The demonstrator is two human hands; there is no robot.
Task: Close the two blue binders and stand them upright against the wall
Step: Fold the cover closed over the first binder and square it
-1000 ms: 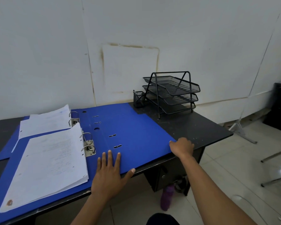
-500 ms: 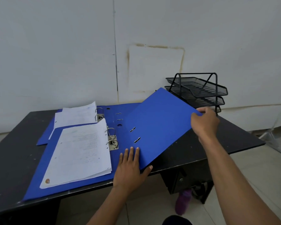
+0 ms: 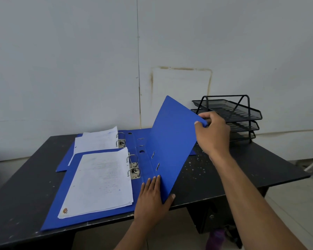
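Observation:
Two blue binders lie open on the black desk [image 3: 224, 177], each holding white sheets on metal rings. The near binder [image 3: 172, 141] has its right cover raised steeply, close to upright. My right hand [image 3: 212, 134] pinches that cover's outer corner. My left hand [image 3: 152, 197] presses flat on the near binder's spine at the desk's front edge, thumb under the raised cover. The far binder [image 3: 132, 136] lies flat behind, partly under the near one. The white wall [image 3: 98, 69] rises behind the desk.
A black three-tier mesh paper tray [image 3: 229, 112] stands at the desk's back right by the wall. A purple bottle [image 3: 215, 239] stands on the floor under the desk. Tiled floor lies to the right.
My right hand has lifted the near binder's right cover from flat on the desk to a steep angle, swinging it leftward. My left hand stayed on the spine.

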